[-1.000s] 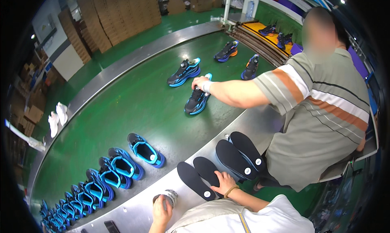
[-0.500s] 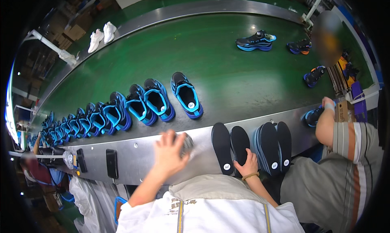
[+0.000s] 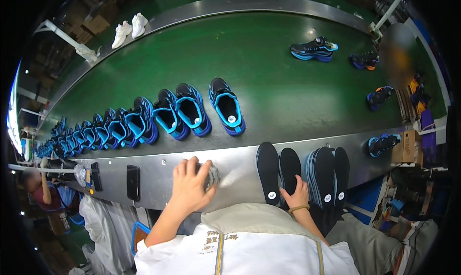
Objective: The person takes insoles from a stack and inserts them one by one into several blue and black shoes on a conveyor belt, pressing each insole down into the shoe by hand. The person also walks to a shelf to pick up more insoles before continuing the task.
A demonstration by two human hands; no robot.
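left hand (image 3: 191, 185): closed over small grey object (image 3: 212, 175) on steel ledge (image 3: 158, 172), lower centre | right hand (image 3: 297, 195): fingers resting open on black insole (image 3: 289, 169), long axis up-frame | right hand nearer

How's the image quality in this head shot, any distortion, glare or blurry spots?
Head view: strong fisheye, so the green conveyor belt and the metal ledge bow into arcs and the corners go black. Soft glare sits on the ledge beside the left hand. The right hand on the black insoles is sharp. The shoes far left smear toward the rim, and one patch at upper right is blurred.
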